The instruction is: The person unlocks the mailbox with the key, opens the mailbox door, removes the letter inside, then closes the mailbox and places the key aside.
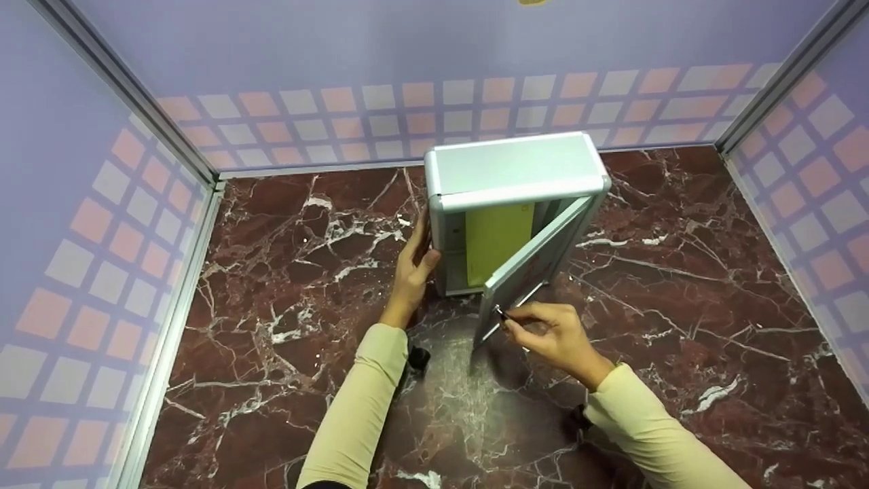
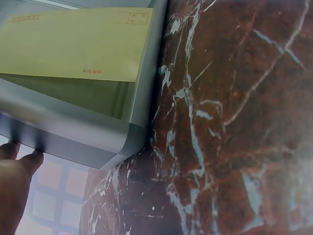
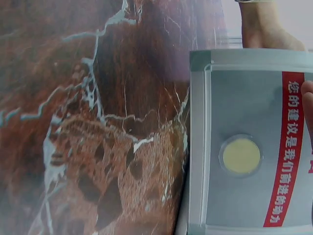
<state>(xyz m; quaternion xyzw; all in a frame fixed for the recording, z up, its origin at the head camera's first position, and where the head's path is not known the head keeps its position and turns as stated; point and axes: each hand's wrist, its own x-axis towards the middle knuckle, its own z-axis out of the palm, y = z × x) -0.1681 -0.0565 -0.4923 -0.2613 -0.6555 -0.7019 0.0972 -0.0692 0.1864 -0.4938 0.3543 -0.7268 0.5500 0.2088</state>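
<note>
A silver metal box (image 1: 516, 166) stands upright on the dark red marbled surface, its hinged door (image 1: 533, 268) swung partly outward on the right. Inside it stands a yellow envelope (image 2: 73, 49) with small red print. My left hand (image 1: 411, 275) rests along the box's left side, fingers fairly straight and thumb near the front edge. At the door's free edge, my right hand (image 1: 553, 333) pinches a small dark-headed key (image 1: 501, 313) between thumb and fingers. In the right wrist view, the door front shows a red strip (image 3: 283, 147) with white characters and a round yellowish window (image 3: 242, 155).
Behind the box rises a lilac wall (image 1: 305, 54) with pink and white squares. Similar panels stand at left (image 1: 75, 204) and right (image 1: 828, 149), framed by metal rails. A small dark object (image 1: 419, 358) lies beside the left sleeve.
</note>
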